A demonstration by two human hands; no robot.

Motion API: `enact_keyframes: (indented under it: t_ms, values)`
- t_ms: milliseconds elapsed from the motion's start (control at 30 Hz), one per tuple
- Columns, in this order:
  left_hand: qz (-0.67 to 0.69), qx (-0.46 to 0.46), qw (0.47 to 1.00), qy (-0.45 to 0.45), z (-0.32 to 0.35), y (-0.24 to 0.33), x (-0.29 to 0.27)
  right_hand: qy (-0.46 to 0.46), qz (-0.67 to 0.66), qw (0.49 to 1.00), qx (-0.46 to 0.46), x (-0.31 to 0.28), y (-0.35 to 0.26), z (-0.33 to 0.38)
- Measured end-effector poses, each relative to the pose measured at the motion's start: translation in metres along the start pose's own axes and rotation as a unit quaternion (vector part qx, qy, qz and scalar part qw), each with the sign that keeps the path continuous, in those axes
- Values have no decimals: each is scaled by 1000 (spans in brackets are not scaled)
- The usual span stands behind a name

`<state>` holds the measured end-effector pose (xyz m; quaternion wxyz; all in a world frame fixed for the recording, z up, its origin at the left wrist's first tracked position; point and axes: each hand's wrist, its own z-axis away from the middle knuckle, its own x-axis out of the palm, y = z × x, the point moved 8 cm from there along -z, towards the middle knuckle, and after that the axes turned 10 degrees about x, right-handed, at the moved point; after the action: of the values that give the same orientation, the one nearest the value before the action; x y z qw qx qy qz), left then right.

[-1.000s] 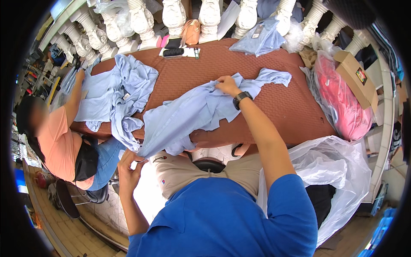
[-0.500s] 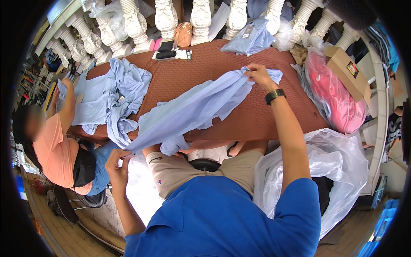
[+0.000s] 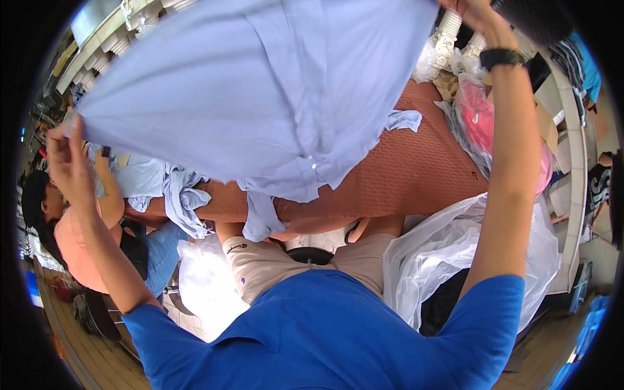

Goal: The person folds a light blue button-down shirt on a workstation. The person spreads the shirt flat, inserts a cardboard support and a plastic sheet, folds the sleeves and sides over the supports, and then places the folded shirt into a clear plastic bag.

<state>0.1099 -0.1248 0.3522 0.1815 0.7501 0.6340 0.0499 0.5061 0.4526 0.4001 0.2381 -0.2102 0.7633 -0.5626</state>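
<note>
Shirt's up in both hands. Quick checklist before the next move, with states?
1. Left hand gripping shirt: ok, pinching its edge.
2. Right hand gripping shirt: ok, though cut by the frame's upper edge.
3. Shirt free of creases: not ok, folds show.
4. Shirt's top edge: cannot tell, out of frame.
5. Shirt clear of the garment at left: cannot tell, they overlap in view.
</note>
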Motion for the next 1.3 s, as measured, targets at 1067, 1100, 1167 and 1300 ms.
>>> enact_keyframes:
  t_ms: [1067, 1100, 1167, 1300]
  values:
    - [376, -275, 728, -502, 173, 181, 253, -91, 58, 994, -33, 134, 48, -75]
    - [396, -271, 707, -520, 195, 197, 269, -91, 63, 994, -19, 127, 67, -82]
    - [441, -242, 671, -546, 227, 228, 307, -73, 88, 993, 26, 87, 111, -89]
    - [559, -82, 686, -459, 296, 276, 380, -50, 118, 985, 114, 1, 222, -90]
